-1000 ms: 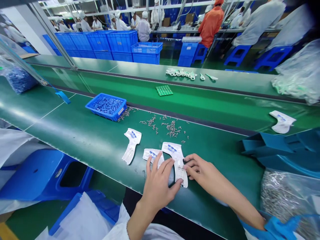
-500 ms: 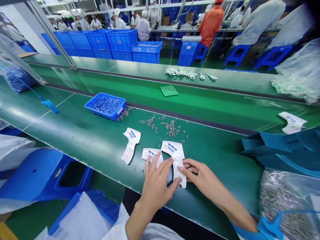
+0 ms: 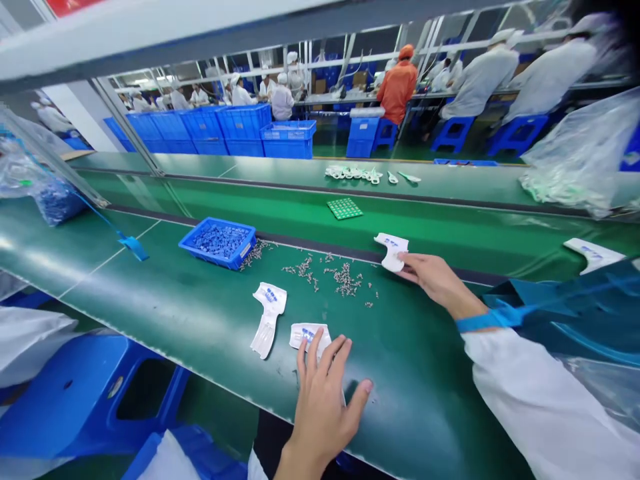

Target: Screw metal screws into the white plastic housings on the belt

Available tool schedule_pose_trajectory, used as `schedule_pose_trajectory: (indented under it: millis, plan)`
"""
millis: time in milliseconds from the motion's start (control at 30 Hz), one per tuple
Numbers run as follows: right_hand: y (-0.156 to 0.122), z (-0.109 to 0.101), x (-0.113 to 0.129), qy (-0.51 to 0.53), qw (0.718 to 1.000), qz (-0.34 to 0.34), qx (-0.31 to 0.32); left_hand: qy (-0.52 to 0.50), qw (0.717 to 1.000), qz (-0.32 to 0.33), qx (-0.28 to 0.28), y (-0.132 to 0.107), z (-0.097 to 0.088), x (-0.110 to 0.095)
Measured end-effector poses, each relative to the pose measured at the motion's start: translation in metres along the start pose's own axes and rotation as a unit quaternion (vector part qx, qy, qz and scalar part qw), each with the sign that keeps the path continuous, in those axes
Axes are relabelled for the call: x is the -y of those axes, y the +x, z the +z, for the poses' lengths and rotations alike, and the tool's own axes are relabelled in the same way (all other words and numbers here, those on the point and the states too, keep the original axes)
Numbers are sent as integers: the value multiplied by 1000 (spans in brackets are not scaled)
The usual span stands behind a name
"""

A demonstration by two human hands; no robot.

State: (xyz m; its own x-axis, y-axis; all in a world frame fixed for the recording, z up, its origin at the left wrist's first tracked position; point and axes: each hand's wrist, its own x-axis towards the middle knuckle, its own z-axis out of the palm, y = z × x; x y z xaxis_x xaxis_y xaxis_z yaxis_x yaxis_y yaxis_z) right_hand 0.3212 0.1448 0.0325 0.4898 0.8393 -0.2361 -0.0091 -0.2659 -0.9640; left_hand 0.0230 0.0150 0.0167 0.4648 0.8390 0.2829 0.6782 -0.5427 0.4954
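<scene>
My right hand (image 3: 434, 279) grips a white gun-shaped plastic shell half (image 3: 393, 249) by its narrower end, near the dark strip between the table and the green belt. Blue markings show on its wide end. My left hand (image 3: 327, 393) is open with fingers spread, over a second shell half (image 3: 311, 332) on the table; part of it is hidden beneath the fingers, and I cannot tell whether they touch. To the left lies a third shell half (image 3: 270, 320). Small metal screws (image 3: 346, 279) are scattered beyond my left hand.
A blue tray (image 3: 218, 243) holds many small blue parts. On the green belt are a green circuit panel (image 3: 345, 209) and another white shell (image 3: 594, 255). A teal bin (image 3: 575, 300) stands by my right arm. Co-workers sit in the background.
My right hand has lifted the shell half off the near table and carried it forward to the belt's edge. My left hand has let go of it and spread its fingers. The view has tilted up.
</scene>
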Motion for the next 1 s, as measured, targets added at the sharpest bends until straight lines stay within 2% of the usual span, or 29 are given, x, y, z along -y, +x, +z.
schedule_pose_trajectory:
  millis: [67, 167, 233, 267, 333, 400, 467, 633, 700, 767, 900, 1000]
  plan:
    - [23, 0, 9, -15, 998, -37, -48, 9, 1000, 12, -3, -1, 1, 2]
    - [18, 2, 13, -64, 991, -85, -86, 12, 1000, 27, -2, -1, 1, 3]
    - [-7, 5, 6, -120, 984, -126, -42, 5, 1000, 26, 1, 0, 1, 2]
    - [-22, 6, 1, -156, 976, -150, 15, -1, 1000, 21, 4, 0, 1, 2]
    - [-53, 8, -9, -302, 906, -244, 168, -9, 1000, 12, 13, 1, 0, 1]
    - [-77, 12, -18, -401, 841, -287, 224, -14, 1000, 6, 20, 2, -1, -1]
    - [-89, 16, -24, -457, 810, -299, 215, -13, 1000, 6, 24, 2, -2, -1]
    - [-88, 22, -27, -511, 779, -314, 184, -17, 999, 2, 30, 3, -4, -2]
    - [-86, 21, -25, -519, 775, -313, 179, -23, 999, -1, 30, 3, -4, -3]
    - [-88, 20, -23, -506, 786, -308, 178, -27, 999, -2, 26, 3, -3, -3]
    - [-107, 21, -10, -428, 842, -265, 193, -36, 999, -5, -9, 2, -2, -2]
    - [-134, 29, 6, -373, 874, -194, 243, -40, 997, -18, -57, 0, -9, 5]
